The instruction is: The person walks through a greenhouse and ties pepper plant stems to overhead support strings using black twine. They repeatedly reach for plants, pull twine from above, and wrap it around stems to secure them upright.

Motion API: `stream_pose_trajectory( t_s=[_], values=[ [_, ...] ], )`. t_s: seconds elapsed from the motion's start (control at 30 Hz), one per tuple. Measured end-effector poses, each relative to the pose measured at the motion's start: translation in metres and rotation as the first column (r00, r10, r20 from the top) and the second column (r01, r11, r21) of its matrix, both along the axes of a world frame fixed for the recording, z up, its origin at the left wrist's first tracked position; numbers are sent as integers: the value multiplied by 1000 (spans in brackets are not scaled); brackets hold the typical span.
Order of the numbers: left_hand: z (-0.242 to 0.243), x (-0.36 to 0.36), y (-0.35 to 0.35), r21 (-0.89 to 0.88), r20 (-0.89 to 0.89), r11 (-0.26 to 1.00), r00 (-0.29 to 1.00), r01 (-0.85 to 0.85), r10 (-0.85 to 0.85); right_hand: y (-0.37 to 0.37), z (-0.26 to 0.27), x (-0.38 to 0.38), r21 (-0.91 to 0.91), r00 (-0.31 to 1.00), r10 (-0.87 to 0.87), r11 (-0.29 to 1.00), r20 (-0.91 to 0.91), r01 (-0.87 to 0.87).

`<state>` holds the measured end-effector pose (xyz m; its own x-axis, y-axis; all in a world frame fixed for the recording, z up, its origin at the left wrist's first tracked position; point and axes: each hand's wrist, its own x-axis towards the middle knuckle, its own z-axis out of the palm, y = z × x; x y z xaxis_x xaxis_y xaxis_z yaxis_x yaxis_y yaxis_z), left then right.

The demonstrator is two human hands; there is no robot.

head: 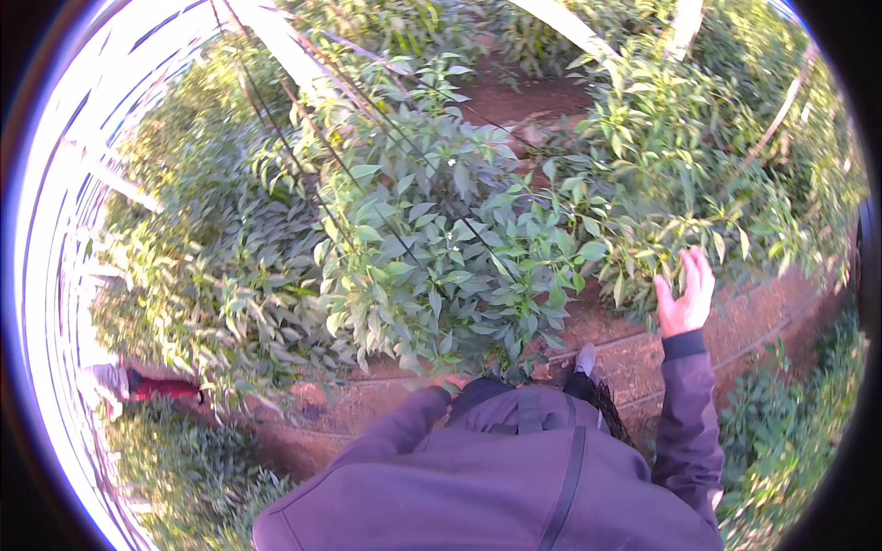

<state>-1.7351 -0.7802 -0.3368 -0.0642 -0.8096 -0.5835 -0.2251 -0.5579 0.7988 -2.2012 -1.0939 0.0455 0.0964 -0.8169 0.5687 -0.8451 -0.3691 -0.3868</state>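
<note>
Pepper-like plants (441, 255) with broad green leaves and small white flowers grow in front of me. My right hand (687, 296) is raised beside the foliage at the right, fingers spread, with nothing in it. Low against the plants' near edge is my left hand (448, 381), mostly hidden by leaves and the sleeve; whether it grips anything does not show. Dark support strings (406, 251) run slantwise from above into the central plant.
A brown soil path (634, 368) with thin lines along it passes under me. More plants (778, 441) grow behind it. Bright white posts (572, 27) lean in at the top. At far left a person in red trousers (162, 389) stands on the path.
</note>
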Motion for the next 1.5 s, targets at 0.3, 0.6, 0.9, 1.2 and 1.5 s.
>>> stream_pose_trajectory(
  t_s=[0.3,0.6,0.9,1.2,1.5],
  values=[
    [31,-111,82,371,742,929,607,-17,-285,-172,-80,-1,426,948,307,872,-89,-243],
    [240,-228,-68,-267,180,742,725,-615,665,-29,-99,33,759,612,733,206,298,-617],
    [318,-269,-194,57,-443,893,790,-447,424,-96,-88,34,679,457,802,88,386,-729],
    [225,-209,-35,-15,72,428,426,-904,902,-188,-163,47,721,797,70,384,599,-576],
    [194,-175,97,-39,357,171,146,-984,923,-61,-123,35,468,458,93,-187,884,-864]
  ],
)
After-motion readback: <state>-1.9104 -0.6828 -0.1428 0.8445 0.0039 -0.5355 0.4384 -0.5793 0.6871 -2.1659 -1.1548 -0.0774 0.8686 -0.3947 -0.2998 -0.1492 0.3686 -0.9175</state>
